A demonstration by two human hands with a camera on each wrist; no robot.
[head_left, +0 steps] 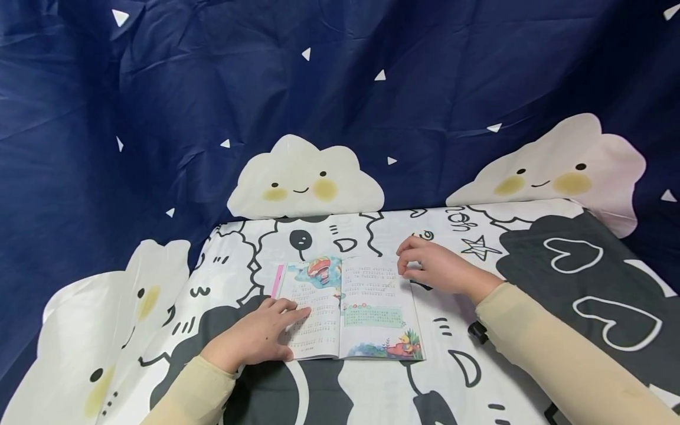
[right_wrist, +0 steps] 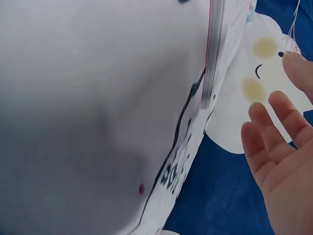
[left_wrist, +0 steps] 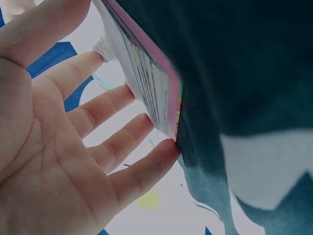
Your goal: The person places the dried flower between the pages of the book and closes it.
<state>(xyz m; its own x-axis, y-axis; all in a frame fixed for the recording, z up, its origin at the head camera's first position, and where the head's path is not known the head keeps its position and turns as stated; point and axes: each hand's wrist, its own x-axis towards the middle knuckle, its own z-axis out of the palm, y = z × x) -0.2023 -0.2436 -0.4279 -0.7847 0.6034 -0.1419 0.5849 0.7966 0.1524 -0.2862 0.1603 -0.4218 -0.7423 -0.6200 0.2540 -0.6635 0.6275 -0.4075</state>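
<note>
An illustrated book (head_left: pixel 372 289) lies open on the patterned cloth, with printed text on both pages and a hot-air balloon picture at the upper left. My left hand (head_left: pixel 260 333) rests on the left page, fingers spread. In the left wrist view, the fingertips of that left hand (left_wrist: pixel 73 147) touch the left side of the book (left_wrist: pixel 146 78), where a pink edge shows under the pages. My right hand (head_left: pixel 441 265) hovers by the upper right corner of the right page, fingers loosely bent. The right wrist view has the right hand (right_wrist: pixel 288 161) holding nothing, apart from the book's edge (right_wrist: pixel 213 58).
A black-and-white cartoon cloth (head_left: pixel 382 392) covers the surface under the book. Behind it hangs a dark blue curtain (head_left: pixel 340 88) with white triangles. Smiling white clouds (head_left: pixel 305 171) stand along the back and left side. A small black object (head_left: pixel 478 332) shows beside the right sleeve.
</note>
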